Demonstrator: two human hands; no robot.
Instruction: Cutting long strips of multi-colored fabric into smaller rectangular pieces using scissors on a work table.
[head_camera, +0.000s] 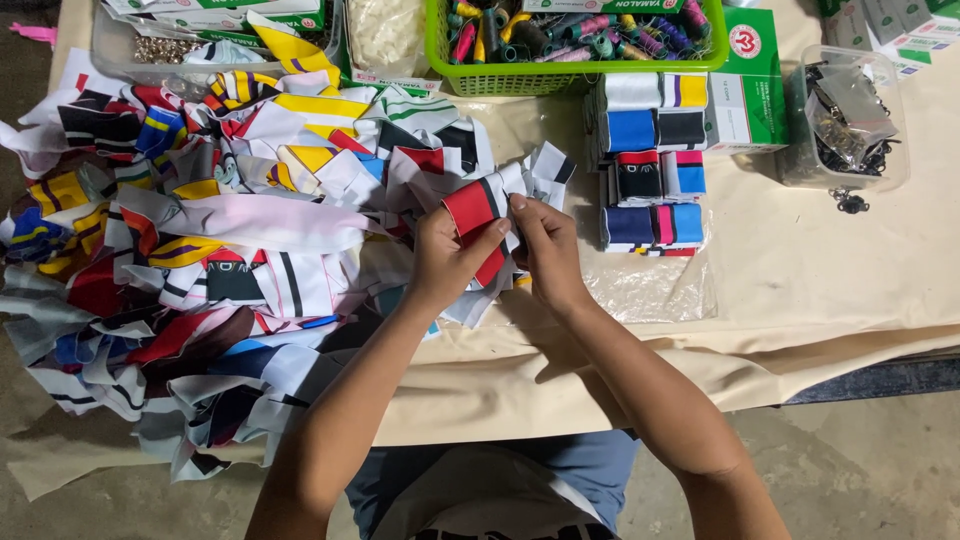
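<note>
While both hands, left hand (445, 255) and right hand (545, 245), pinch red-black fabric strip (472, 212): keep edges aligned, clear of scrap pile (200, 250).

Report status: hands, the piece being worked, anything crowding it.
Left hand and right hand both pinching a red, black and white fabric strip. Loose fabric pile crowding the left; folded stacks to the right.

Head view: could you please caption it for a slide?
Both hands hold a red fabric piece beside stacked folded pieces.
</note>
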